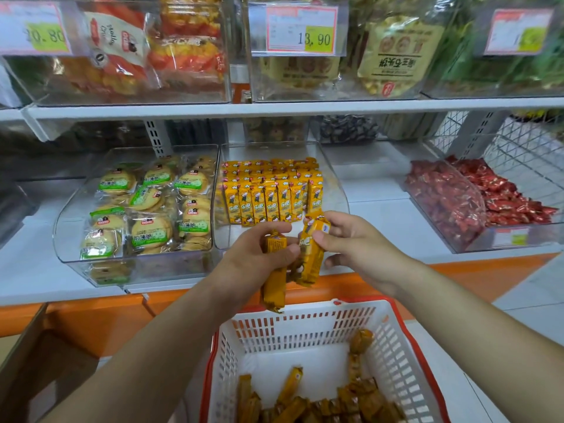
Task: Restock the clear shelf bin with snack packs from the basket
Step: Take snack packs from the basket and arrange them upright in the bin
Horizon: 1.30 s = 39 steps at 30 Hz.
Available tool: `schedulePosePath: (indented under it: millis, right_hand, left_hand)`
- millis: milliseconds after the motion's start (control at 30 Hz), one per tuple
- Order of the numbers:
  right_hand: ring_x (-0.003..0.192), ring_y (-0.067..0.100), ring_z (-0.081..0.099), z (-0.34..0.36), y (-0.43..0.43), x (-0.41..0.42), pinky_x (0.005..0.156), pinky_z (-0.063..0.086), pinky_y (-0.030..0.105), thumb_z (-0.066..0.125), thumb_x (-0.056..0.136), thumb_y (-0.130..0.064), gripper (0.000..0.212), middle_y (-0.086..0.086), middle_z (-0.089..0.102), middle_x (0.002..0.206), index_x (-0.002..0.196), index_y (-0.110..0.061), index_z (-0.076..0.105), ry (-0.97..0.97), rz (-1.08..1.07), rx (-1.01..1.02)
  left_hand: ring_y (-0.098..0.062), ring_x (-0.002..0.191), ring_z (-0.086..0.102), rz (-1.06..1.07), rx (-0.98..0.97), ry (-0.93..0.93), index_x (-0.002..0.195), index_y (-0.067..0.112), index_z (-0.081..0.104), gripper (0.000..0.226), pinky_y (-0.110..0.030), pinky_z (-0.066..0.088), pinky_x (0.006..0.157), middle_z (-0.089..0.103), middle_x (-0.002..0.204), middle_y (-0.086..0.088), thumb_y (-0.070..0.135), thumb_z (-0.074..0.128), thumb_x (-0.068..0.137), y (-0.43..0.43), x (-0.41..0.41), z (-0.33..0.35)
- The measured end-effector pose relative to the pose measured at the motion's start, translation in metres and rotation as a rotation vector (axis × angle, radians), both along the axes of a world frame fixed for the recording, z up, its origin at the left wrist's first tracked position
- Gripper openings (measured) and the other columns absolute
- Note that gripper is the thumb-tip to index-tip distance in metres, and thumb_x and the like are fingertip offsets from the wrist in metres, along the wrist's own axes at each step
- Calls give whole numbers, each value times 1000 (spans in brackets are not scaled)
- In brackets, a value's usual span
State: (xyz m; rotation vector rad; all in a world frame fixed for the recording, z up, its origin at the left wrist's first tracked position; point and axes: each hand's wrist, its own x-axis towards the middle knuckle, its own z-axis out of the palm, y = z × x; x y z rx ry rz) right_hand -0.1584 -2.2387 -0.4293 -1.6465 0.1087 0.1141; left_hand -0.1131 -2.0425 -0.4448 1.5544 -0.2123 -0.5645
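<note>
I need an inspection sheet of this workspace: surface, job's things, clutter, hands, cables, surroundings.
Surface: white shelf with an orange front edge.
Job's things: clear bin holds upright yellow snack packs; more lie in the white basket.
Clutter: nothing seen.
Hands: left hand grips a pack; right hand pinches a second pack, in front of the bin.
Cables: nothing seen.
Surroundings: biscuit bin on the left, red candy bin on the right, price tags above.
</note>
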Motion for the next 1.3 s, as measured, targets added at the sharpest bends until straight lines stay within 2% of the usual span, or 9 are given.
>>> schedulePosePath:
  millis: [167,500,633,733,833,900,1033,1133,1300]
  right_hand:
    - [106,28,67,1,-9,6,84,54,37,61,88,-5,43,15,67,124,130,-8,58,-89,-32,282]
    - [107,30,69,-1,-13,6,87,58,41,46,95,7,39,17,69,122,124,-11,64,-89,-84,308]
    - [100,27,72,-2,-18,6,76,55,32,61,97,-15,28,11,71,116,122,-25,68,-87,-84,33]
    - [89,19,71,2,-25,9,75,56,29,70,90,-9,33,10,67,118,119,-25,68,-167,-158,-37]
    - [73,9,69,12,-38,22,77,57,28,78,81,-4,38,0,72,101,111,-26,69,-279,-281,-229]
    - [77,14,70,18,-47,39,85,58,35,81,78,-4,38,-6,73,96,104,-28,68,-315,-303,-431]
    - [99,21,69,27,-56,89,96,54,45,80,77,-5,37,4,73,103,109,-19,70,-346,-188,-766]
    - [104,22,66,29,-60,125,95,52,39,79,79,-12,35,4,73,105,112,-21,70,-353,-110,-1057]
    - [102,25,67,28,-63,161,84,42,23,79,81,-14,38,9,73,112,118,-13,69,-370,-116,-1155]
  left_hand:
    - [-34,92,78,-38,-22,120,125,22,63,34,-39,63,68,73,114,-17,10,71,94,2,-1,-2]
    - [-22,79,78,17,26,51,116,25,67,24,-28,57,55,72,108,-9,16,72,94,-1,-1,2]
    - [-15,71,75,55,61,-6,116,25,66,26,-26,55,54,72,100,-7,15,73,93,-4,-1,2]
    - [-13,71,74,71,83,-58,126,25,59,37,-24,55,56,71,105,-5,15,74,93,-4,0,5]
    - [-14,76,74,85,88,-101,131,20,55,43,-25,56,66,74,107,0,10,73,93,-1,4,7]
    - [-13,78,73,85,101,-119,130,19,56,41,-23,57,71,75,108,2,10,72,93,2,7,8]
    - [-17,86,77,105,93,-128,124,15,59,34,-24,61,71,76,106,4,11,73,93,4,12,9]
    - [-17,89,77,125,92,-144,119,17,62,29,-30,62,77,77,103,5,13,73,93,5,15,9]
    - [-18,84,77,138,78,-162,114,17,64,23,-29,63,79,79,100,2,12,73,93,10,21,7]
